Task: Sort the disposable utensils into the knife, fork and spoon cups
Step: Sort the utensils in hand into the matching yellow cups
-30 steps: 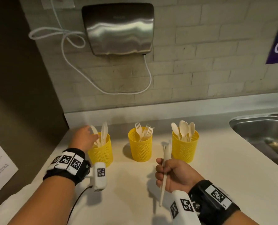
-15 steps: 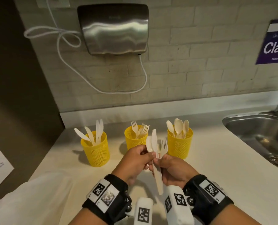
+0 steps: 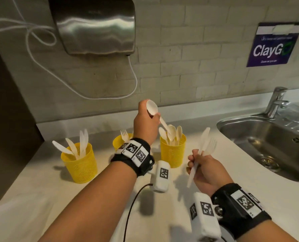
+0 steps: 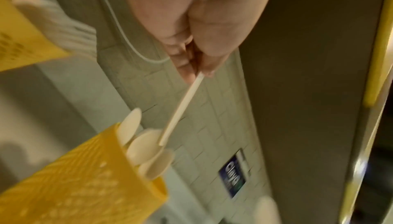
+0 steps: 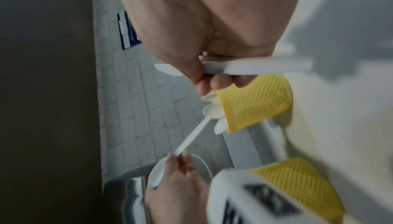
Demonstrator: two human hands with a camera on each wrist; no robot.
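- Left hand point(image 3: 146, 125) raised over the spoon cup point(image 3: 173, 151), fingers pinched on a white spoon point(image 3: 152, 107); handle end down among the spoons standing there
- Right hand point(image 3: 207, 169) over the bench point(image 3: 241, 172), fingers curled round a knife point(image 3: 204, 137) and a fork point(image 3: 211, 147)
- Knife cup point(image 3: 80, 163) at left, fork cup point(image 3: 118, 142) in the middle; both yellow mesh
- Purple wall sign point(image 3: 274, 43) reads "ClayGo"; smaller print unreadable
- Steel sink point(image 3: 267, 137) at right
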